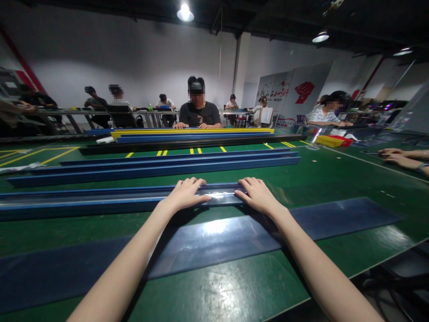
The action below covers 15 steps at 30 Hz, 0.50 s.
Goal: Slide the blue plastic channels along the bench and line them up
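Note:
A long blue plastic channel (134,205) lies crosswise on the green table, with a shiny clear plastic strip (219,195) inside it. My left hand (187,193) grips the channel, its fingers curled over the far edge and its thumb pointing right along the clear strip. Close to the channel's right end, my right hand (256,193) holds it in the same way, thumb pointing left. Part of the channel is hidden under both hands. Nearer to me, beneath my forearms, a wide dark translucent plastic strip (214,248) lies flat.
Beyond my hands lie more blue channels (161,167), a black channel (201,144) and a yellow channel (194,132). A person (201,114) sits across the table. At right are another person's hands (398,156), and a yellow tray (330,141) beside a red one.

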Tool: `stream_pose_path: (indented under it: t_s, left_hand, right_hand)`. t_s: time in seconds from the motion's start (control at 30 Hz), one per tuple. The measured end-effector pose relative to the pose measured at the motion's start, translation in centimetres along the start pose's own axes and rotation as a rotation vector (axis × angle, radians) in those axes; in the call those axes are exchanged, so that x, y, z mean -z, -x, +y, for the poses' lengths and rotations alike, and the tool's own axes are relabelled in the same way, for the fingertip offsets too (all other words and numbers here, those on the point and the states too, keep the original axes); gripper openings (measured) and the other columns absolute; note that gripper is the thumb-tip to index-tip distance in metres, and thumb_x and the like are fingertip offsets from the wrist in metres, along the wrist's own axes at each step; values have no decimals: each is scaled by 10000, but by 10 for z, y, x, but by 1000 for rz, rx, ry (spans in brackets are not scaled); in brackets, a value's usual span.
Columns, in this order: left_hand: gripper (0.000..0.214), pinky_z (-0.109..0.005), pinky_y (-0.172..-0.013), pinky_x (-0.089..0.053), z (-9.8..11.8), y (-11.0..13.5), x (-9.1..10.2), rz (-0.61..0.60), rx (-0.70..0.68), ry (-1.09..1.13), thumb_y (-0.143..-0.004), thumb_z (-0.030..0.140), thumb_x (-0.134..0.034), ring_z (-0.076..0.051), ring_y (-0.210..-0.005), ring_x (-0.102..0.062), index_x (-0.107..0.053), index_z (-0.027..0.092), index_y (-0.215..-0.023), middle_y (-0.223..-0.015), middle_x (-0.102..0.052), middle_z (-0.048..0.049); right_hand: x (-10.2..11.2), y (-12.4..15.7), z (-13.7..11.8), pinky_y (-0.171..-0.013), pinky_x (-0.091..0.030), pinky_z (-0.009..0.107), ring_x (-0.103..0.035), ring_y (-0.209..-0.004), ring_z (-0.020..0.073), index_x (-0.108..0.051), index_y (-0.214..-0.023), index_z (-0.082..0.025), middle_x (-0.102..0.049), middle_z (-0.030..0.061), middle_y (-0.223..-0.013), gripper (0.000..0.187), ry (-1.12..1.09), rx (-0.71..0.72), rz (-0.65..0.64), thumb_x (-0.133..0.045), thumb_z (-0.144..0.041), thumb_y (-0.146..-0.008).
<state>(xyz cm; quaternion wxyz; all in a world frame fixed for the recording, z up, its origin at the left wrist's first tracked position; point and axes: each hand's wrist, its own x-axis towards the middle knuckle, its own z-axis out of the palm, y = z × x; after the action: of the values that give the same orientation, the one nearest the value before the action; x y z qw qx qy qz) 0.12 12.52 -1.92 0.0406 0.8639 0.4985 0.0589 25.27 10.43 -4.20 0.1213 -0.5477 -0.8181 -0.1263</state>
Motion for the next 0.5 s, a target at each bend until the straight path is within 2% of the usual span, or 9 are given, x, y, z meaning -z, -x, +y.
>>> stream_pose_path:
  t_s: [0.2,0.37,0.5]
  left_hand:
    - [564,-396,-883,-336,-1,-1,1,-25,3,-9,-752,613,-373,-260,-1075,-437,-423,247,-1178,-1156,-492,-84]
    - [574,-390,-909,-342,-5,-1,4,-65,29,-3,-765,575,-386,-258,-1105,-435,-410,225,-1219,-1208,-473,-97]
    - [581,-405,-978,-281,-8,3,11,-146,107,-39,-790,519,-384,-268,-1247,-297,-365,201,-1276,-1371,-312,-129]
  right_hand:
    - [0,1,1,-862,-299,348,-476,-1012,217,-517,-1096,-178,-568,100,-1071,440,-5,10,-6,-288,-481,-871]
    - [0,1,3,-892,-288,340,-441,-1086,205,-519,-1102,-182,-528,90,-1172,412,-25,28,41,-292,-447,-882]
    - [4,0,2,-885,-291,326,-467,-1048,196,-550,-1048,-177,-560,77,-1128,374,-24,40,67,-313,-417,-885]
